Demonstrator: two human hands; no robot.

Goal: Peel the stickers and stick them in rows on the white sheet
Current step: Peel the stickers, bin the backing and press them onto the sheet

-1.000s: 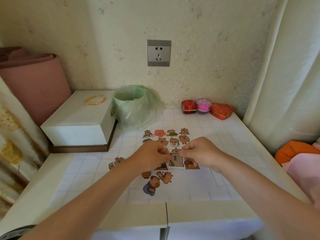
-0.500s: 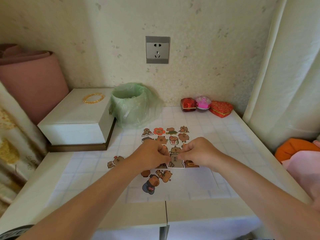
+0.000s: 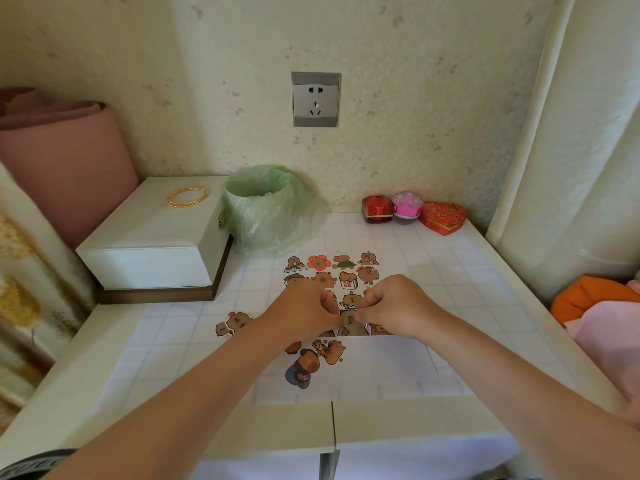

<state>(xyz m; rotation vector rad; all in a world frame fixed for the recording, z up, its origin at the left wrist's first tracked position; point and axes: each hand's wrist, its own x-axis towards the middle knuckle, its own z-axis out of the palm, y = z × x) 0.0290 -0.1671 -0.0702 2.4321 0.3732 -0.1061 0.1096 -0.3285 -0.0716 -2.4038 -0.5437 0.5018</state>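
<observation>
I pinch the capybara sticker (image 3: 350, 325) at its edges with my left hand (image 3: 304, 308) and right hand (image 3: 393, 303), low over the middle of the white sheet (image 3: 384, 367), probably to split off its backing right beside the stuck rows (image 3: 332, 271).

Left rear blocked: box (image 3: 152, 237), bin (image 3: 263, 213) just beside its right side. Back right: 3 trinket boxes (image 3: 412, 209) in a row at the wall. Right edge closed by curtain (image 3: 571, 150) and cushions (image 3: 595, 306). Left hand (image 3: 304, 310) and right hand (image 3: 394, 306) meet over mid sheet (image 3: 381, 368), pinching 1 sticker (image 3: 349, 323); forearms cross the near edge. Open lanes: bare tabletop (image 3: 467, 289) right of the sheet, gap between bin and trinket boxes, near-left corner. Loose stickers (image 3: 232, 323) lie flat left of the sheet.
</observation>
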